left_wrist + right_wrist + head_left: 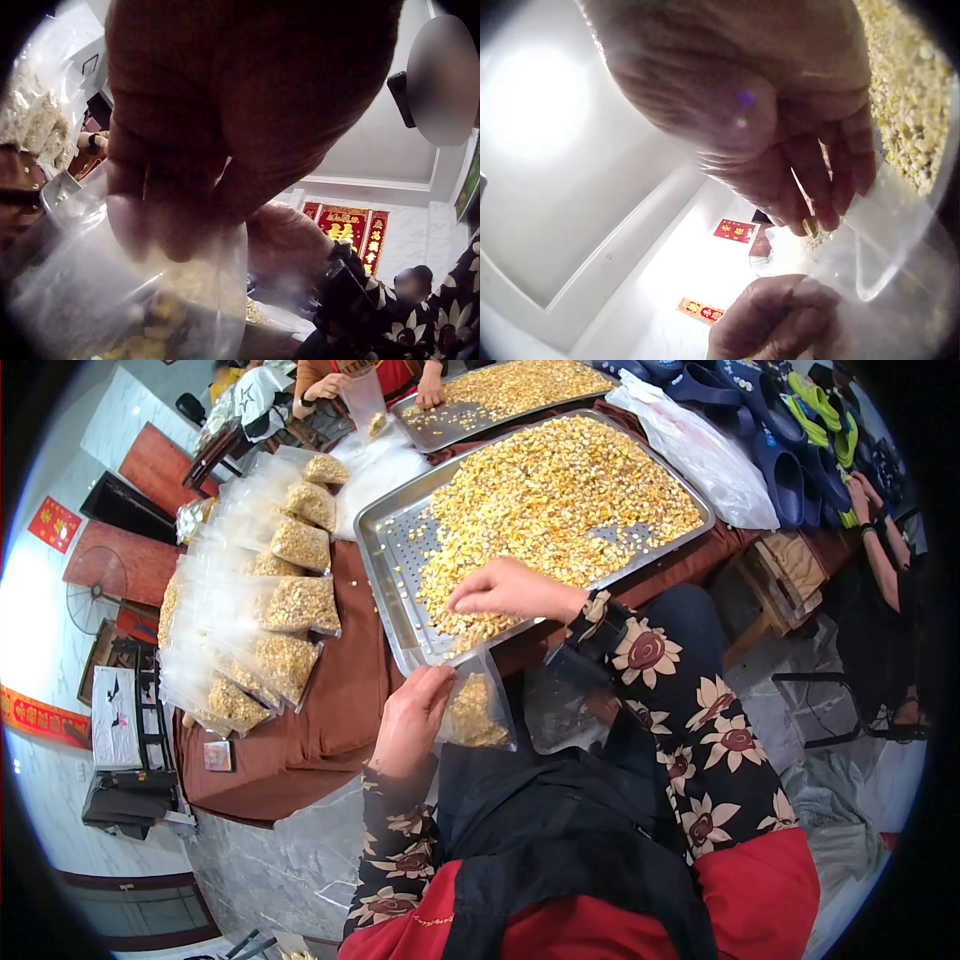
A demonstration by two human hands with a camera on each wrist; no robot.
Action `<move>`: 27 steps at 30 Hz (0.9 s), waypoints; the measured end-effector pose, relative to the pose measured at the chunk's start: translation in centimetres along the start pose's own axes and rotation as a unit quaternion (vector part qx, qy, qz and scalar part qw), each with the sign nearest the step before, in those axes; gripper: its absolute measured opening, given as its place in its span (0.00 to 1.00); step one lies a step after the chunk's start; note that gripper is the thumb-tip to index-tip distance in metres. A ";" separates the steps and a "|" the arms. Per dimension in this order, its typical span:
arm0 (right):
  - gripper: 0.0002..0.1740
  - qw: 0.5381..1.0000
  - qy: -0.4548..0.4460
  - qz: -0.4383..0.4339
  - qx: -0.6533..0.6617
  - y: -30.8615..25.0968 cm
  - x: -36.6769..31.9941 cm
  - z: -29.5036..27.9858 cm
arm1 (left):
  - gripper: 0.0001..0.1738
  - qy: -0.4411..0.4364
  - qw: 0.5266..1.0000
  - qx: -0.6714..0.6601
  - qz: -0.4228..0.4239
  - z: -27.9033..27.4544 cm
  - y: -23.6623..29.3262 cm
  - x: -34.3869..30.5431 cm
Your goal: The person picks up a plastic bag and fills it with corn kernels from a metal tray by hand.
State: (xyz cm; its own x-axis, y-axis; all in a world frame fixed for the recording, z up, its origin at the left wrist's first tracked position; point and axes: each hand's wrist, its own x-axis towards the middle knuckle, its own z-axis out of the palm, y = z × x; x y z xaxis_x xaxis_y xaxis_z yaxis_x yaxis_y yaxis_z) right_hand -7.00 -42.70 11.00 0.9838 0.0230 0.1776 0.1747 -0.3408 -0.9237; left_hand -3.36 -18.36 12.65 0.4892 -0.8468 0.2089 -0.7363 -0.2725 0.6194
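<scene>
A clear plastic bag with yellowish flakes in its lower part hangs from my left hand, whose thumb and fingers pinch its upper edge. My right hand hovers palm down by the bag mouth, over the near edge of a metal tray heaped with yellow and white flakes. In the right wrist view, the fingers of my right hand are slightly bent with gaps between them, and a yellow flake shows at the tips. The bag bulges beneath my left hand in the left wrist view.
Rows of filled bags lie on the brown cloth to the left. Behind stands a second tray, where another person's hands work. White plastic and dark blue slippers are at the right.
</scene>
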 end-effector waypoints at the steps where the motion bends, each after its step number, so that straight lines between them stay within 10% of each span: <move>1: 0.15 0.998 0.046 0.023 -0.039 0.4 -0.1 -1.0 | 0.07 0.000 1.000 -0.001 0.001 0.0 0.0 0.0; 8: 0.29 0.889 0.091 0.188 -0.409 5.1 -3.3 -7.3 | 0.07 -0.001 1.000 -0.001 0.003 -0.2 0.2 0.0; 12: 0.31 0.885 -0.007 0.223 -0.408 4.2 -3.1 -6.7 | 0.07 -0.002 1.000 -0.002 0.002 -0.1 0.0 0.0; 21: 0.07 0.929 0.185 0.041 -0.317 6.5 -1.0 -3.3 | 0.08 -0.010 1.000 -0.006 -0.006 -0.1 0.2 0.1; 27: 0.10 0.957 0.205 0.071 -0.191 5.0 -0.6 -3.9 | 0.08 -0.004 1.000 -0.003 0.000 -0.2 0.2 -0.1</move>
State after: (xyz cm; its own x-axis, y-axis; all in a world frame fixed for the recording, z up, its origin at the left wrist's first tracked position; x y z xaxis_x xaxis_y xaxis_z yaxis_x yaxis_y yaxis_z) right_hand -6.91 -48.03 7.59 0.8851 -0.3928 0.2495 -0.0637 -0.6335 -0.7711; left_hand -3.41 -18.24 12.90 0.4852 -0.8507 0.2023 -0.7334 -0.2700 0.6238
